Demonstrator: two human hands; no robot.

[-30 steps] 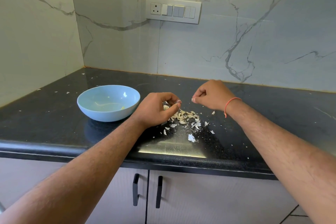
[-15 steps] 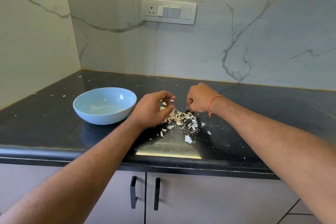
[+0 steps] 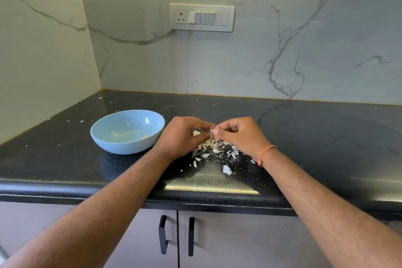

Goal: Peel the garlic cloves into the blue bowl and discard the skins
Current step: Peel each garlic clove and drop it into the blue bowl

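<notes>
garlic clove [image 3: 211,130] | pinched between fingers of both hands | above skins [image 3: 214,147]

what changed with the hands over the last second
The left hand and right hand closed the gap between them; their fingertips now meet around a small pale piece above the garlic skins. The blue bowl and the skins stayed where they were.

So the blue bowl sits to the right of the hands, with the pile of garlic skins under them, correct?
Not quite. In the head view the blue bowl sits left of both the left hand and right hand. The garlic skins do lie beneath them on the countertop.
</notes>
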